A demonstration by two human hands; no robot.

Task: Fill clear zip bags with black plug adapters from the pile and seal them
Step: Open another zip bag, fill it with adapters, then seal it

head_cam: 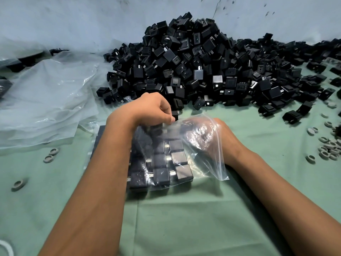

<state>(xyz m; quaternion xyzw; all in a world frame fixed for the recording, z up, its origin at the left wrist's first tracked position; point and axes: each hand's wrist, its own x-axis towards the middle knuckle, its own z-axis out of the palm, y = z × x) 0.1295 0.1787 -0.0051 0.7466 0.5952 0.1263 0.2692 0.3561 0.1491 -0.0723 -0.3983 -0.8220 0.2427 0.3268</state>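
Lying at frame centre on green cloth (pixel 184 218): clear zip bag (pixel 206 163), holding rows of black plug adapters (pixel 180 157). Heaping across upper right: adapter pile (pixel 193 61). Pinching the bag's mouth edge from above, fingers curled: left hand (pixel 153 108). Reaching inside the bag, grip hidden by plastic: right hand (pixel 208 133).

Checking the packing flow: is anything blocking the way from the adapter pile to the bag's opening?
Nothing visible does. The clear plastic zip bag lies on bare green cloth just before the heap of black plug adapters; the left hand pinches its mouth, and the right hand is inside.
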